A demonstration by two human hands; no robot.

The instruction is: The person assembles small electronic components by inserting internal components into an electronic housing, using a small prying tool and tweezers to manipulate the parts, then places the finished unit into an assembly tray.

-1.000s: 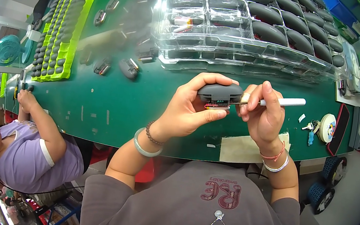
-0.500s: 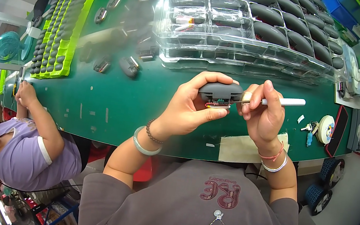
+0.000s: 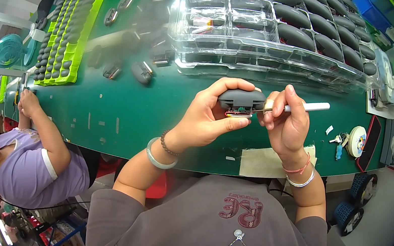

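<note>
My left hand is wrapped round a dark grey rounded electronic casing, thumb below and fingers behind. Its open underside faces my right hand and shows a small green circuit board with red and yellow wires. In my right hand I grip a white-handled, pen-like tool whose thin dark tip reaches the casing's right side. A pale round piece shows by the right fingertips; what it is I cannot make out. Whether the tip touches the board is too small to tell.
Clear plastic trays filled with grey casings stand stacked ahead. Several loose casings lie to the left, near a lime-green rack. A white tape roll sits at right. A co-worker in a purple shirt sits at left.
The white handle has tipped slightly upward and shifted a little to the left with my right fingers. My left hand and the casing stay nearly still.
</note>
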